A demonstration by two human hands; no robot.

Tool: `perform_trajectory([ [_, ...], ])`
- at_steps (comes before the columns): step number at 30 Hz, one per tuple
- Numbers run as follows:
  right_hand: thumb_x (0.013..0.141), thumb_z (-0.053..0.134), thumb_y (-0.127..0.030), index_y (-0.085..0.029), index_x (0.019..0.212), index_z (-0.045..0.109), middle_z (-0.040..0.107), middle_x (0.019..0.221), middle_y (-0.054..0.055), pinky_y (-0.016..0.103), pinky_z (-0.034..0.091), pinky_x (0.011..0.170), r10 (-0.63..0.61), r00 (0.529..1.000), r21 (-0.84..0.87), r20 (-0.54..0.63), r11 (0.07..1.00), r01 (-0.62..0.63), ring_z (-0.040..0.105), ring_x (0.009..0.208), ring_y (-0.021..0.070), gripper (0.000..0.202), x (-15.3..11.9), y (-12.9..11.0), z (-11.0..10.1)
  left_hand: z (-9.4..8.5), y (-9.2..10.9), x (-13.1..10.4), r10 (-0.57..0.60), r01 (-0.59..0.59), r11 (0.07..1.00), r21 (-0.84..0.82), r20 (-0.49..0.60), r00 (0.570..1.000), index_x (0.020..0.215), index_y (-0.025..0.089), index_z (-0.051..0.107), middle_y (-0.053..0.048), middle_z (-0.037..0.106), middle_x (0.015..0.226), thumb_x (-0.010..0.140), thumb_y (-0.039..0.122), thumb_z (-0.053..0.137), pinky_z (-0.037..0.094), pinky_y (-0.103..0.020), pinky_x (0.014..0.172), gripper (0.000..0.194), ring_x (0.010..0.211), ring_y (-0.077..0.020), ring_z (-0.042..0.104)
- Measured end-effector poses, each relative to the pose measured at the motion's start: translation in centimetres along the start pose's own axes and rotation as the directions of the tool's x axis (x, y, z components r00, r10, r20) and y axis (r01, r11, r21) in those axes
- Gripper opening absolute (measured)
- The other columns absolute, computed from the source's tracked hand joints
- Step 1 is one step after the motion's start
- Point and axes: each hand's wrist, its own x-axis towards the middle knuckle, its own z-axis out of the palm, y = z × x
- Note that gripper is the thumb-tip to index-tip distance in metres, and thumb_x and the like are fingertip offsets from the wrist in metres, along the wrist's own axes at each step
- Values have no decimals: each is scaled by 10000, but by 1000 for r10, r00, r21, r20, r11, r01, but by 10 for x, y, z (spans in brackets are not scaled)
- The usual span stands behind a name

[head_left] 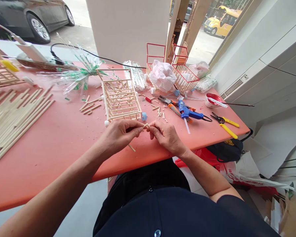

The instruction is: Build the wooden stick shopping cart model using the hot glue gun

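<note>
- head view: a pale stick piece (146,125) sits up between the fingertips of both hands, over the worktop (71,148) close to its near edge. its ends are covered, so its full length is hidden; the bit that shows runs roughly across, in line with that edge.
- the left hand (120,133) has its thumb and forefinger closed in a pinch on the piece's left part.
- the right hand (166,135) pinches with thumb and forefinger at the other end. the two sets of fingertips almost meet, so neither hand is clearly nearer.
- a thin stick (132,148) slants out below the left hand toward the near edge; i cannot tell whether it is held or joined to the piece.
- just beyond the left hand stands a wooden frame (123,95) with a blue cap (144,116) at its near right corner, the closest bulk blocking the way forward.
- past the right hand, toward the right edge, lie a blue glue gun (191,113), its clear rod pointing at the near edge, and yellow-handled pliers (225,124) by the right corner.
- long sticks (17,121) spread along the left side, well apart from both hands; short cut bits (159,112) lie between frame and glue gun.
</note>
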Motion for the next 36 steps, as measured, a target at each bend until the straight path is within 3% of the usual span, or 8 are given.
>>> perform_trajectory([
  [9, 1159, 555, -471, -211, 993, 728, 749, 789, -12, 252, 486, 776, -23, 1000, 14, 13, 1000, 23, 634, 715, 124, 354, 0, 2, 0, -1, 3, -1, -12, 12, 1000, 10, 15, 1000, 923, 167, 882, -36, 683, 660, 888, 445, 629, 424, -265, 576, 378, 618, -166, 587],
  [20, 1098, 659, -358, -206, 928, 733, 767, 800, -10, 251, 444, 716, -5, 999, 19, -40, 1000, 6, 600, 696, 117, 239, -1, -2, 0, -1, 5, -1, -24, 24, 1000, -14, 7, 1000, 902, 160, 874, -31, 665, 655, 873, 439, 650, 410, -264, 571, 359, 601, -154, 558],
  [26, 1085, 664, -580, -205, 915, 728, 754, 786, -2, 266, 426, 691, 25, 998, 11, -65, 1000, -24, 564, 680, 121, 417, 0, -5, 0, -1, 7, 0, -53, 53, 998, -26, 16, 998, 888, 161, 867, -28, 664, 648, 854, 454, 659, 416, -266, 570, 362, 601, -157, 576],
  [36, 1057, 680, -638, -212, 912, 720, 755, 789, -4, 279, 450, 724, 38, 995, 9, -97, 999, -37, 582, 693, 124, 452, 0, -9, 0, 0, 10, -2, -81, 81, 996, -34, 8, 997, 821, 163, 854, -44, 683, 663, 835, 493, 664, 415, -268, 563, 381, 612, -161, 585],
])
